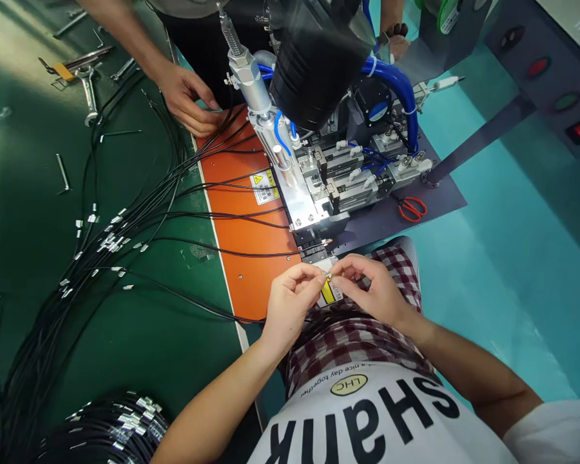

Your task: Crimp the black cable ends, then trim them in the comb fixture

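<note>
Pinching a small pale piece (327, 275) between left hand (290, 299) and right hand (374, 290), thumb to forefinger on each, close together over a yellow-and-white label (327, 292), near an orange board (251, 283) crossed by black cables (200, 153).

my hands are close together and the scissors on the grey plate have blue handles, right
Not blue: the head view shows the scissors on the grey plate are red-handled. Your left hand and right hand are indeed close together.

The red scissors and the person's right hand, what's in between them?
In the head view, checked cloth over the lap, then a strip of grey plate, between the right hand and the red scissors.
</note>
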`<action>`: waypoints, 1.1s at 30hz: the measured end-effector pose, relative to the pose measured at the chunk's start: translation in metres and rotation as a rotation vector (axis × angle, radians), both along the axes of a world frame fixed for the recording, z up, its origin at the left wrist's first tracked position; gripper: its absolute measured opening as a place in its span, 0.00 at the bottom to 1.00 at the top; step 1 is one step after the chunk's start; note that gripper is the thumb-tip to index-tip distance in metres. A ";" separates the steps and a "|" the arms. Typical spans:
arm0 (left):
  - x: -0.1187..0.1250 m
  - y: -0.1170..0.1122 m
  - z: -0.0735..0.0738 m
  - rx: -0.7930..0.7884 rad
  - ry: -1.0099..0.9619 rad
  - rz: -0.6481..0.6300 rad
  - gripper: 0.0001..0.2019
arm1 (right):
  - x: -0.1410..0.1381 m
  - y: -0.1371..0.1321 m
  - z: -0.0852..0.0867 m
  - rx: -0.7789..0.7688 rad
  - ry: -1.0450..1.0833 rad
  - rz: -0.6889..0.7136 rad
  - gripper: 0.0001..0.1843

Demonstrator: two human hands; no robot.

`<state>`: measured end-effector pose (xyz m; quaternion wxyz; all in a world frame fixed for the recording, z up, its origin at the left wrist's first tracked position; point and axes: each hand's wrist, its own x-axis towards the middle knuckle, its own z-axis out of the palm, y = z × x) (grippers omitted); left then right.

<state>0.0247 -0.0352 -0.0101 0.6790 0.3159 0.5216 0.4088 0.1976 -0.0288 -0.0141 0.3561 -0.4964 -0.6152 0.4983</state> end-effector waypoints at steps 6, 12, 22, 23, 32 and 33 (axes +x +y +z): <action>0.000 -0.001 -0.001 0.007 0.040 -0.034 0.09 | -0.001 0.001 0.001 0.011 0.058 -0.084 0.03; 0.000 -0.003 -0.002 0.022 0.068 -0.046 0.09 | -0.003 -0.001 0.000 -0.072 0.095 -0.107 0.02; 0.001 -0.004 -0.003 0.012 -0.003 -0.016 0.09 | -0.010 -0.003 -0.004 -0.186 0.201 -0.113 0.03; 0.001 -0.003 -0.002 0.013 -0.006 -0.014 0.09 | -0.010 -0.005 -0.004 -0.116 0.160 -0.122 0.03; 0.002 -0.005 -0.004 0.021 -0.042 0.004 0.07 | -0.006 -0.005 -0.002 -0.041 0.076 -0.034 0.05; 0.002 -0.005 -0.004 0.025 -0.056 0.002 0.07 | -0.005 -0.004 -0.003 -0.130 0.148 -0.016 0.05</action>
